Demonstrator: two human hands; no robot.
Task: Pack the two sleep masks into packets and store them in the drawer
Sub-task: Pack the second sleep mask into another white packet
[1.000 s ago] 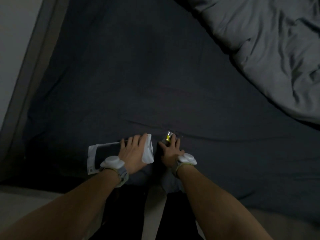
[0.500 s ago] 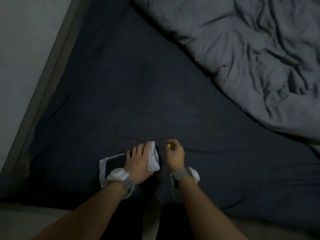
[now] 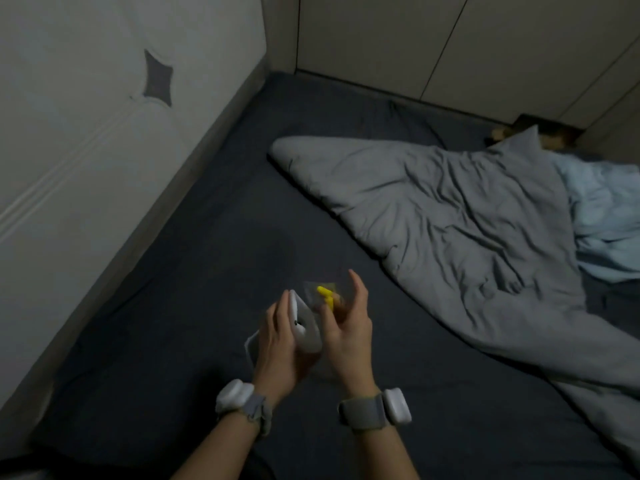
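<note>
Well, from my end the 2 hands sit close together, raised above the dark sheet (image 3: 207, 271) low in the middle of the head view. The left hand (image 3: 280, 348) grips a white packet (image 3: 308, 332), with the fingers curled along its far side and the packet standing on edge, its open mouth turned toward the other hand. The right hand (image 3: 349, 327) is just beside it, almost touching the packet's edge. It pinches a small clear pouch (image 3: 317, 292) between thumb and fingers while the forefinger sticks up straight above it. Inside that pouch I see 2 yellow pieces (image 3: 325, 292), possibly earplugs, though the blur there is too heavy for me to be sure. The pouch sits just above the mouth of the white packet. I cannot tell what the packet holds.

Each wrist carries a grey strap with a white unit on it, 1 on the left wrist (image 3: 235, 400) and 1 on the right wrist (image 3: 396, 405).

A rumpled grey duvet (image 3: 433, 220) lies across the right side of the sheet, well apart from the hands, with a light blue cloth (image 3: 606, 209) against its far right edge. A pale wall panel (image 3: 86, 98) runs along the left, and pale cupboard doors (image 3: 415, 39) stand at the far end.
</note>
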